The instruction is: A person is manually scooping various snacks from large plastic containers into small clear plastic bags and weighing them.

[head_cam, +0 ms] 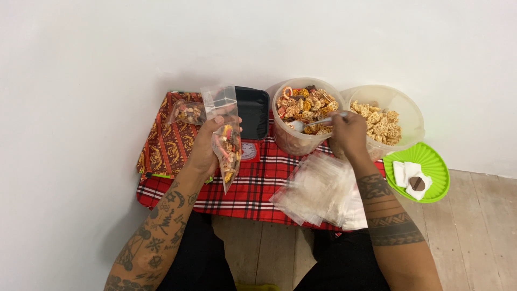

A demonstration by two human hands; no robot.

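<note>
Clear plastic bag (227, 141) part-filled with mixed snacks, held up over the red plaid cloth (253, 188) by the left hand (207, 148); grip closed on the bag's upper edge, thumb pinching one side so the mouth stays open and upward for loading. Right hand (349, 134) has its grip closed on a spoon (315, 122), bowl end dipped into the near tub of mixed crackers (304, 116), so scoop and bag sit close together, short carry between them. Second tub (385, 121) of pale crackers sits just right of the first, touching or nearly. A stack of empty clear bags (320, 191) lies below the right wrist, within easy reach. Small red scale (249, 151) sits just behind the held bag, with a black tray (252, 110) behind it. One filled bag (186, 113) lies on the patterned orange cloth (167, 137) at left. Green lid (431, 161) at right holds white packets and a small brown disc. The table itself is hidden under the cloths; wooden floor (474, 226) shows below.
</note>
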